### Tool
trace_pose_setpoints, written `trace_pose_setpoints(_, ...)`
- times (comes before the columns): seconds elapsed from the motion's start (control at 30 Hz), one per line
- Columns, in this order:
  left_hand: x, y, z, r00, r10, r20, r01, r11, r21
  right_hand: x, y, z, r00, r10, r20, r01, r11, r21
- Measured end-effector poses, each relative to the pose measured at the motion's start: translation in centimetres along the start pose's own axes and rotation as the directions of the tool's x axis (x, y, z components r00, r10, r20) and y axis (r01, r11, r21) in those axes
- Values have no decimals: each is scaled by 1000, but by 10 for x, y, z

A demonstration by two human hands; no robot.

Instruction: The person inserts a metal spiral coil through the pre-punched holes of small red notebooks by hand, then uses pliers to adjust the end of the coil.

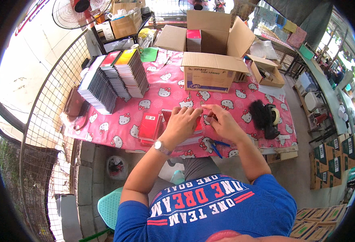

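Note:
Two low stacks of red notebooks lie at the table's near edge. My left hand, with a watch on its wrist, bends its fingers over the top of the right-hand red notebook stack and covers most of it. The left-hand red notebook stack sits right beside it. Just right of my left fingertips is my right hand, its index finger reaching toward them and its other fingers curled in. Whatever it pinches is too small to make out. Blue-handled pliers rest below my right hand.
Tall notebook piles stand at the table's back left. An open cardboard box with red notebooks inside stands at the back middle. A tape dispenser and a black fuzzy bundle lie at the right. A shallow carton sits behind them.

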State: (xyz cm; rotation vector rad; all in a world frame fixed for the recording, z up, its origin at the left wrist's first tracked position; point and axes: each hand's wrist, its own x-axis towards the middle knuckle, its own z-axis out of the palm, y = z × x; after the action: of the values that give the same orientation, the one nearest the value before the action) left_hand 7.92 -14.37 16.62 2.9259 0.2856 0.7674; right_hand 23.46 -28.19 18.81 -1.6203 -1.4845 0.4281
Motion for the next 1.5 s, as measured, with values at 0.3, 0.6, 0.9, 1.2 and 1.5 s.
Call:
trace_pose_setpoints(0.3, -7, -2, -10, 998, -60, 27, 64, 984, -166, 21, 71, 6, 910, 389, 144, -404, 753, 519)
trace_pose_setpoints(0.6, -11, -22, 2, 993, -41, 112, 70, 960, -271, -11, 187, 116, 790, 398, -466, -610, 434, -663)
trace_pose_setpoints(0.9, -25, -20, 0, 964, -263, 33, 265, 962, -66, 40, 65, -12, 958, 59, 280, -284, 316, 905)
trace_pose_setpoints(1.2, -9, -14, -4, 991, -130, -16, 123, 965, -231, 47, 31, -43, 815, -370, 446, -326, 344, 881)
trace_pose_setpoints(1.5, -18, -42, -3, 956, -290, -32, 241, 847, -473, 66, 42, -44, 820, -98, 564, -243, 833, 497)
